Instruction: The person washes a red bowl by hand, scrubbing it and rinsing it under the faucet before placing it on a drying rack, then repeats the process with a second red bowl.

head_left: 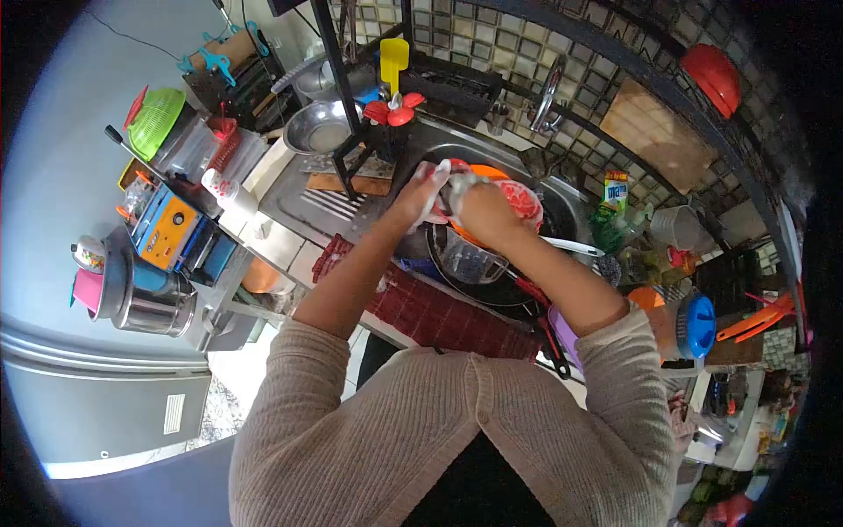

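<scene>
Over the sink [575, 206], both my hands are close together and coated in suds. My left hand [416, 198] is closed around the edge of a reddish dish [424, 170], its thumb uppermost; much of the dish is hidden. Against it my right hand [485, 211] is curled, with whitish foam at its fingers; what it grips is hidden. Beneath and beside the right hand sit a red patterned bowl [521, 200] and an orange dish [486, 170]. Nearer to me, a clear container [472, 263] rests among dark pans, and a white handle [572, 247] sticks out rightward.
A faucet [551, 92] rises behind the sink. A black rack post [338, 70] stands at left, near a metal bowl [320, 128] and utensils with red heads [401, 115]. A dark red cloth [421, 307] covers the front edge. Bottles [608, 227] and a blue-lidded jar [698, 327] stand right.
</scene>
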`<state>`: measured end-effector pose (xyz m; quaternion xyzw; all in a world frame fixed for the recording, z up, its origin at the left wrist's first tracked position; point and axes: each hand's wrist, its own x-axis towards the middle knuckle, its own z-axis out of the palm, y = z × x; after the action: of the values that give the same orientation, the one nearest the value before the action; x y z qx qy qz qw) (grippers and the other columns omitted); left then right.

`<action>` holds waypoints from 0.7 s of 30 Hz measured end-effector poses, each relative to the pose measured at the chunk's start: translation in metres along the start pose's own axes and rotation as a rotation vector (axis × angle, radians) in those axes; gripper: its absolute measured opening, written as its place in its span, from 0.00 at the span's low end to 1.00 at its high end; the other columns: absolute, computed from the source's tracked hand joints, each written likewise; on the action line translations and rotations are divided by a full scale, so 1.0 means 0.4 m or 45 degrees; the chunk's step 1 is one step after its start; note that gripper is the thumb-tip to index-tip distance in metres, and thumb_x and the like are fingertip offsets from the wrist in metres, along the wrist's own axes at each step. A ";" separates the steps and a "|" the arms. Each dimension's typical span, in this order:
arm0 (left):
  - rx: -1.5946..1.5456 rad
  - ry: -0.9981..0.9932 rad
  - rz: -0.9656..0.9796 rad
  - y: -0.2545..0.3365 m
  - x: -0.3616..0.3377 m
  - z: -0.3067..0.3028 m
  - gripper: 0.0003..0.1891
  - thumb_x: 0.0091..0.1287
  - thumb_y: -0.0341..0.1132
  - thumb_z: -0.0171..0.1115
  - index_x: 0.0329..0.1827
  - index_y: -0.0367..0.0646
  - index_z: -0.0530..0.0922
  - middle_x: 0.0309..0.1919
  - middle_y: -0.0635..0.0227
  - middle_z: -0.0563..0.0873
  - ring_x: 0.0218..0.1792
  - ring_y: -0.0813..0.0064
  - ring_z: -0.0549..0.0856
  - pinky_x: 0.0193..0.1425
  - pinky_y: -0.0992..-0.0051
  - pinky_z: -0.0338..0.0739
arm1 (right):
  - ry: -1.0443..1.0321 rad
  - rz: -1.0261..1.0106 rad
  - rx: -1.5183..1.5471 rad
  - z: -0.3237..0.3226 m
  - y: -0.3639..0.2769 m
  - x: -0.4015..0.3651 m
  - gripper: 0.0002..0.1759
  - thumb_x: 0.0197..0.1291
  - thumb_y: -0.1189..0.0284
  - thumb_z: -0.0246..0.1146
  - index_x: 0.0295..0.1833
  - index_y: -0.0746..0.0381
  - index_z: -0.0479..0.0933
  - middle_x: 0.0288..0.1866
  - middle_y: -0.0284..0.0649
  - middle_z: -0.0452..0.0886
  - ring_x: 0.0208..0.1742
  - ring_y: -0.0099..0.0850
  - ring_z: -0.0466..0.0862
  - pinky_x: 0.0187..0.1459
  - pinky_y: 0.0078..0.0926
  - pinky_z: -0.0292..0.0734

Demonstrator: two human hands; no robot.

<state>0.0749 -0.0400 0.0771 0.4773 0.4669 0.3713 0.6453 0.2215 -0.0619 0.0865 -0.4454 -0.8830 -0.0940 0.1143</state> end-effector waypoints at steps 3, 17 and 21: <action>-0.247 0.059 0.252 -0.070 0.036 0.001 0.29 0.65 0.59 0.54 0.55 0.43 0.66 0.46 0.61 0.76 0.43 0.71 0.78 0.43 0.61 0.80 | -0.065 0.301 0.430 0.005 -0.032 0.008 0.10 0.56 0.71 0.58 0.39 0.65 0.78 0.37 0.46 0.82 0.43 0.45 0.82 0.45 0.41 0.75; -0.374 0.153 0.322 -0.166 0.007 0.075 0.14 0.70 0.45 0.54 0.46 0.44 0.70 0.38 0.68 0.78 0.41 0.72 0.81 0.47 0.69 0.78 | -0.136 0.071 0.223 0.074 -0.013 -0.106 0.13 0.49 0.65 0.63 0.38 0.61 0.79 0.36 0.46 0.81 0.40 0.45 0.82 0.41 0.43 0.77; -0.498 0.114 0.298 -0.126 -0.021 0.119 0.15 0.71 0.46 0.52 0.49 0.44 0.71 0.41 0.67 0.80 0.44 0.71 0.81 0.50 0.69 0.77 | -0.070 -0.183 0.220 0.019 0.014 -0.098 0.07 0.48 0.65 0.63 0.31 0.55 0.80 0.29 0.42 0.82 0.32 0.42 0.83 0.34 0.42 0.78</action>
<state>0.1199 -0.0741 0.0357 0.3769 0.3557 0.5479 0.6567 0.2477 -0.0864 0.0684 -0.3717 -0.9203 -0.0133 0.1211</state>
